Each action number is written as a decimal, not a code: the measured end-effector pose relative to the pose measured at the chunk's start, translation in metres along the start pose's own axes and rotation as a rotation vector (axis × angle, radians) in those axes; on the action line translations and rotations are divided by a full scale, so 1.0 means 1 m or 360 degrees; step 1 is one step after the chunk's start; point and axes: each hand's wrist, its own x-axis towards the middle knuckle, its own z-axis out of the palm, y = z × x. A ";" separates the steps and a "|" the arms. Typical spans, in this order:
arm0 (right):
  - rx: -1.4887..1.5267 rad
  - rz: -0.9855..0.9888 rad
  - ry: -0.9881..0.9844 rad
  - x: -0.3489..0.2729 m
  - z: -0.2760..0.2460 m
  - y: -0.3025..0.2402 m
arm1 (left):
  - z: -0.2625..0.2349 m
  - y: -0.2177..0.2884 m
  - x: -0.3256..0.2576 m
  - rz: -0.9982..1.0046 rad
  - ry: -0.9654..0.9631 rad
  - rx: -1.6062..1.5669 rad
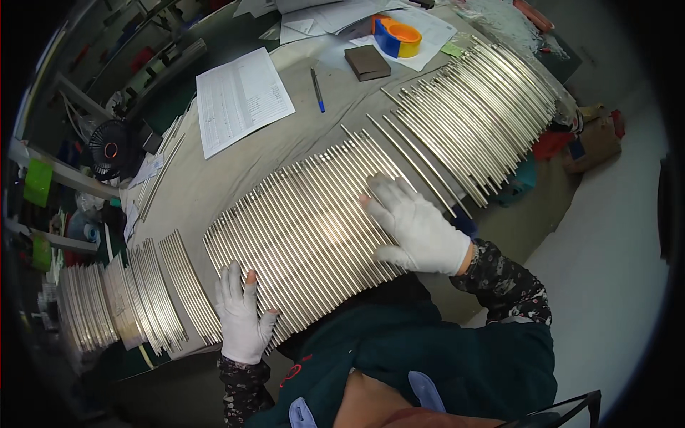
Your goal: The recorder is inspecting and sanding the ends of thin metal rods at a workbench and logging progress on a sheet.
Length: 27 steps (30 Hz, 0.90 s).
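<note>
A broad row of thin, shiny metal rods (307, 221) lies side by side across the middle of the table. My left hand (244, 317), in a white glove with some bare fingertips, rests on the row's near left part, fingers stretched out. Over the row's right end my right hand (417, 225), gloved the same way, lies palm down with its fingers spread. Neither hand grips a rod. Between this row and a second large batch of rods (474, 114) at the far right, a few single rods (410, 160) lie apart.
More rods in smaller groups (187, 285) lie at the left. Further back are a printed sheet (242, 100), a blue pen (317, 91), a brown block (367, 63) and a blue and yellow tape dispenser (397, 37). A small black fan (110, 150) stands beyond the left edge.
</note>
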 end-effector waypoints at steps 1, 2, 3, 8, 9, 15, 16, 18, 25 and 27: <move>0.0014 0.0101 0.0064 -0.001 -0.008 0.007 | -0.003 0.000 -0.001 0.0009 0.0007 0.0014; -0.0144 0.0184 0.0169 -0.006 -0.010 0.021 | -0.008 0.002 0.000 0.0002 -0.0015 0.0026; -0.0257 0.0390 0.0201 -0.007 -0.020 0.031 | -0.013 0.004 0.001 -0.0006 -0.0036 0.0038; -0.0625 0.0812 0.0230 -0.033 -0.007 0.084 | -0.030 0.008 0.020 0.0087 -0.0081 0.0159; -0.0559 0.0805 0.0205 -0.035 -0.003 0.076 | -0.030 0.009 0.025 0.0101 -0.0078 0.0173; -0.0131 0.0429 0.0237 -0.028 -0.017 0.045 | -0.048 0.023 0.061 0.0299 -0.0177 0.0239; -0.0260 0.0445 0.0372 -0.026 -0.021 0.050 | -0.053 0.027 0.072 0.0358 -0.0170 0.0262; -0.0353 0.0628 0.0409 -0.027 -0.017 0.060 | -0.058 0.034 0.100 0.0479 -0.0152 0.0223; -0.0248 0.0945 0.0436 -0.017 -0.017 0.067 | -0.023 0.046 0.218 0.0700 -0.0008 -0.0656; -0.0315 0.0944 0.0437 -0.020 -0.012 0.075 | -0.003 0.053 0.251 0.0705 0.0040 -0.0603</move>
